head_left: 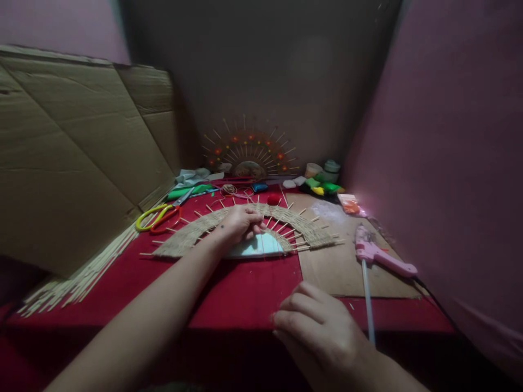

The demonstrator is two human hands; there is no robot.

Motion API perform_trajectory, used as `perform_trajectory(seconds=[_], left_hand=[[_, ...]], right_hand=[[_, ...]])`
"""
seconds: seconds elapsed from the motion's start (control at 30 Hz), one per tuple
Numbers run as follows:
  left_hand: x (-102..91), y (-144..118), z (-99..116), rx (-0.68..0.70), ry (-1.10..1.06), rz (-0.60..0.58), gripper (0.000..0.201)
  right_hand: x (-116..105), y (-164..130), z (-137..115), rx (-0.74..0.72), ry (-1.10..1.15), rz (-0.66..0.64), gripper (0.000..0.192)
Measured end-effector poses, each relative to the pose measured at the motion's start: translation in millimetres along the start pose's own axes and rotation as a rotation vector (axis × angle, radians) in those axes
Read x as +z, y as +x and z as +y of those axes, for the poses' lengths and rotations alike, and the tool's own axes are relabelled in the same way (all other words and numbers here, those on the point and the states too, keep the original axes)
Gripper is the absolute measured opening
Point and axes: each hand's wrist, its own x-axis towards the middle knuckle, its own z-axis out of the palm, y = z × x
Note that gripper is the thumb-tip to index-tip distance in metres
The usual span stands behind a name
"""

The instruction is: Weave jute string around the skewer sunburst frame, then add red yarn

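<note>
Hands apart. Left hand (242,222) lies fingers-down on the woven half-circle of twine and sticks (245,231), mid-table on the red cloth (245,288), pressing, not gripping. Right hand (316,324) rests at the table's near edge, fingers curled loosely; whether it holds anything cannot be told. Pink glue gun (378,255) lies on the cardboard sheet (335,261) toward the right edge. Scissors (161,215) sit near the left edge, loose sticks (81,277) below them.

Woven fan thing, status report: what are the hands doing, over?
Left hand flat on woven half-circle, pressing. Right hand loosely curled at near table edge, holding nothing visible. Glue gun lies right, scissors left.
</note>
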Motion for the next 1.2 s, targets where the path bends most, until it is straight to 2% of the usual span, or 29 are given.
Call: perform_trajectory(seconds=[0.23,0.4,0.53,0.7,0.97,1.2], left_hand=[[19.9,-8,6,-0.199,-0.004,-0.130,0.021],[17.8,-11,8,-0.311,-0.106,-0.187,0.020],[16.0,-9,6,-0.383,-0.228,-0.187,0.019],[16.4,-9,5,-0.399,-0.368,-0.194,0.019],[20.7,-15,4,-0.397,-0.493,-0.268,0.019],[6.9,-2,-15,-0.341,-0.557,-0.337,0.009]], right_hand=[[17,-5,-2,-0.159,-0.076,0.062,0.018],[24,-10,-1,-0.221,-0.131,0.058,0.018],[28,-12,0,-0.266,-0.189,0.047,0.020],[36,-13,2,-0.307,-0.227,0.068,0.021],[40,-15,9,-0.312,-0.226,0.064,0.023],[45,-22,17,-0.292,-0.246,-0.045,0.024]])
